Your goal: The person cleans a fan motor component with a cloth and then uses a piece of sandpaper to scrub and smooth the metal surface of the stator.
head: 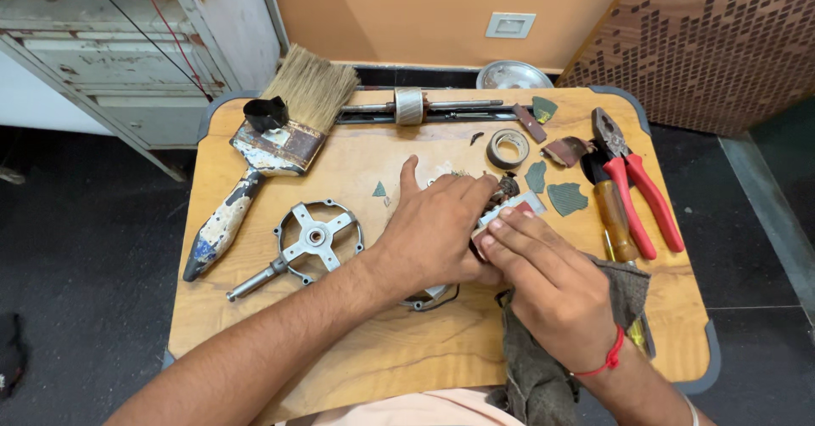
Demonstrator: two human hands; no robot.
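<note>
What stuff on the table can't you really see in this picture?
Head view:
- Round metal part under the left hand: mostly covered, only its lower rim shows.
- Small flat strip at the fingertips of the right hand: mostly hidden by both hands.
- Screwdriver: its tip lies under the grey cloth.
- Metal bowl behind the table: partly hidden by the table's edge.

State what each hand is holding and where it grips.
Left hand covers a round metal motor part, gripping its top. Right hand presses fingertips on a small flat strip there; exact grip hidden.
</note>
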